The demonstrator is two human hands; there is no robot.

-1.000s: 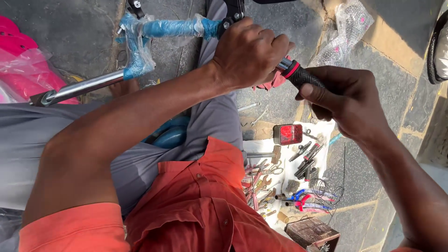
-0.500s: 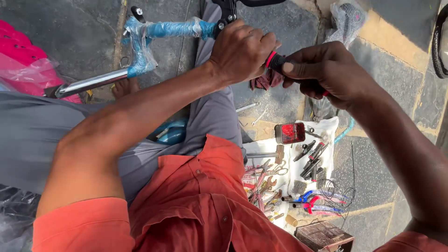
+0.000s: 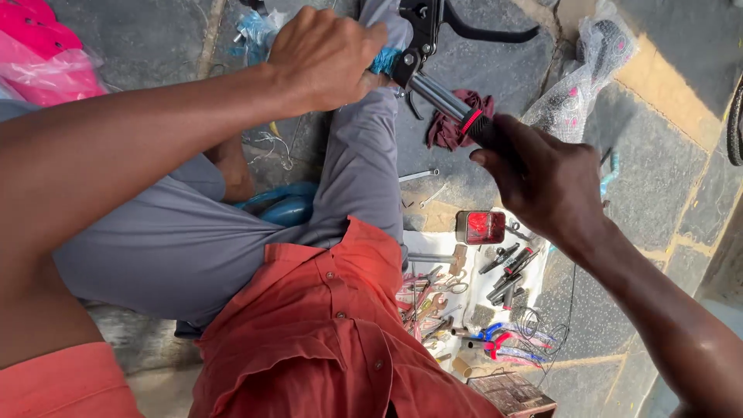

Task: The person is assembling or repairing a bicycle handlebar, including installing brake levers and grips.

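Head view looks down on a person seated on the stone floor (image 3: 495,166), working on a bicycle handlebar (image 3: 433,91). The left hand (image 3: 325,58) is closed tight round the part of the handlebar wrapped in blue plastic, just beside the black brake lever clamp (image 3: 418,35). The right hand (image 3: 542,174) is closed round the black handle sleeve with a red ring (image 3: 474,122) at the far end of the bare metal tube; its fingers wrap the sleeve, which hides most of it.

Below the handlebar, on the floor, lies a white sheet (image 3: 472,310) serving as a tool tray. On it sit a red rectangular reflector (image 3: 481,227), dark screwdrivers and bits (image 3: 507,271), pliers with blue and red handles (image 3: 495,337), a coil of thin wire (image 3: 534,325) and small metal parts too jumbled to tell apart. Beyond the sheet's lower edge is a rusty brown box (image 3: 515,393); what it contains cannot be made out. A maroon rag (image 3: 457,128) lies right under the handlebar, a spanner (image 3: 418,176) near it, and a clear plastic bag (image 3: 580,93) beside the right hand. Pink plastic bags (image 3: 46,62) lie well away past the left arm.
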